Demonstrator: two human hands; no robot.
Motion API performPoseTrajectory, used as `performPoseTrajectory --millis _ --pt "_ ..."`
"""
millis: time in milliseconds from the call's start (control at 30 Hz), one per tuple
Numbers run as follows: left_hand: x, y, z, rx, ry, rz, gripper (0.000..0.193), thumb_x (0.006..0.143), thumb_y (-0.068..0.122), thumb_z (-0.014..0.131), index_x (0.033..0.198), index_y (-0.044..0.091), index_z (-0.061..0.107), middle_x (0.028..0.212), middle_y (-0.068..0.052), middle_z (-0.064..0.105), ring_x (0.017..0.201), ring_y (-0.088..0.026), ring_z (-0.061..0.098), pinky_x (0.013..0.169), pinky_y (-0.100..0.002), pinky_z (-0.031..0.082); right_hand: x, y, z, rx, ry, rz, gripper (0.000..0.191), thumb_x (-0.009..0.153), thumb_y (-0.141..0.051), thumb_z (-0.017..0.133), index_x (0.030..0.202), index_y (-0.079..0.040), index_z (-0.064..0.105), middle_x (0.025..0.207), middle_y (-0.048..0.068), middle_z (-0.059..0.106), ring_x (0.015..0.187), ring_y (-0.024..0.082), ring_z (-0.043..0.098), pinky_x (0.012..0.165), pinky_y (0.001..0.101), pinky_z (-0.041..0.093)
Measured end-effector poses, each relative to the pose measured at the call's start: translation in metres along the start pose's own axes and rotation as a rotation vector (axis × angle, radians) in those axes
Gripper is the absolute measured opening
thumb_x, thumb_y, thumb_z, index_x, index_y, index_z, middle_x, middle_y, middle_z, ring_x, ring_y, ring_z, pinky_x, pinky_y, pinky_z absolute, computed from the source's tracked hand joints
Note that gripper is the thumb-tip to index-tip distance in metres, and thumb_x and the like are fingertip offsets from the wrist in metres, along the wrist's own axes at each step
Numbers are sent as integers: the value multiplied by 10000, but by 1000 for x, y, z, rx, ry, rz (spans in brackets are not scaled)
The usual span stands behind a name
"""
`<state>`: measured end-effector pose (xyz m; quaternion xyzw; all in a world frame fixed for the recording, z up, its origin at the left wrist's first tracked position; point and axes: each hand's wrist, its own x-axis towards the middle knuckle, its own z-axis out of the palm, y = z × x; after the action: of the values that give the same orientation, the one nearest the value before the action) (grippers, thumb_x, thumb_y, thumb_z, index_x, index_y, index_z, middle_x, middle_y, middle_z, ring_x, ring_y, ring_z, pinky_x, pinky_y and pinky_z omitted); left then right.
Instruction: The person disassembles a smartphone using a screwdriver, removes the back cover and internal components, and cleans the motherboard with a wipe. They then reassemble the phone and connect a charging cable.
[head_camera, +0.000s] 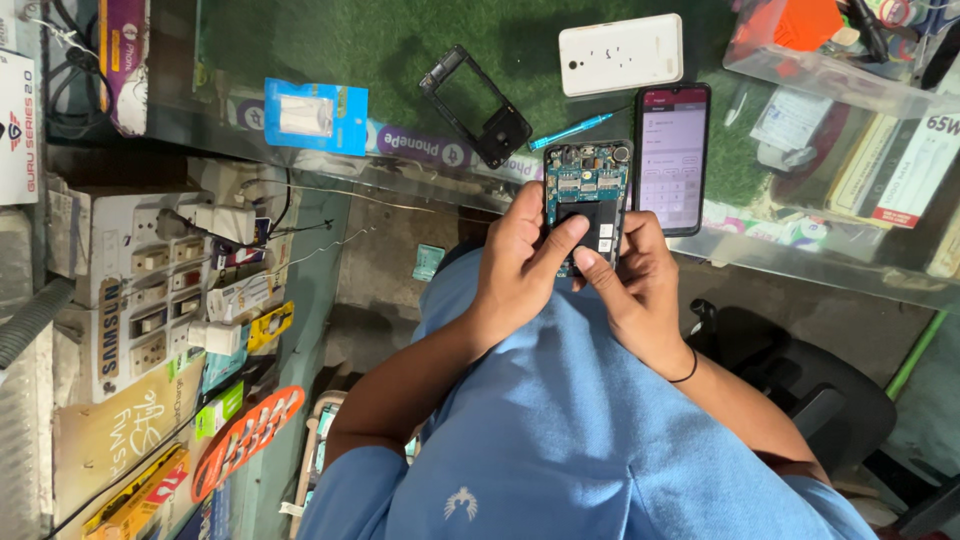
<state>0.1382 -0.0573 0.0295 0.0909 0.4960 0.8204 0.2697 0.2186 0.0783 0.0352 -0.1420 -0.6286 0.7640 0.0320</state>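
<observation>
An opened phone (588, 185) with its green circuit board and black battery bare sits at the glass counter's near edge. My left hand (520, 270) grips its left side, thumb lying across the battery. My right hand (635, 285) holds the right side, thumb pressing the battery's lower part. Just beyond it lie a black phone frame (476, 103), a blue screwdriver (570, 131), a white back cover (621, 54) and a second phone (673, 157) with its screen lit.
The glass counter (330, 60) has green turf under it and a blue packet (315, 116). A clear box (830, 50) stands at the back right. Power sockets with chargers (160, 290) line the left. A black chair (800, 385) is behind me.
</observation>
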Motion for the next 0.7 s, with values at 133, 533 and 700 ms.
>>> performPoseTrajectory --millis 133,533,700 --pt "0 4 2 71 43 -19 165 1081 124 596 1170 -7 546 945 -42 677 720 -51 614 574 -236 524 1 0 -2 14 -27 -4 236 1047 -2 621 1227 6 468 1107 80 630 908 106 642 787 283 579" --pt "4 8 8 96 54 -54 160 1093 138 578 1175 3 553 926 -23 667 674 -30 578 533 -221 491 2 3 -5 45 -3 -25 196 1054 18 586 1210 12 468 1104 105 667 955 131 671 797 325 627" --pt "4 8 11 108 62 -50 154 1089 144 575 1169 13 558 924 -23 677 663 -28 585 525 -220 490 1 4 -7 39 3 -28 186 1061 17 588 1208 11 474 1102 106 667 950 134 672 790 332 628"
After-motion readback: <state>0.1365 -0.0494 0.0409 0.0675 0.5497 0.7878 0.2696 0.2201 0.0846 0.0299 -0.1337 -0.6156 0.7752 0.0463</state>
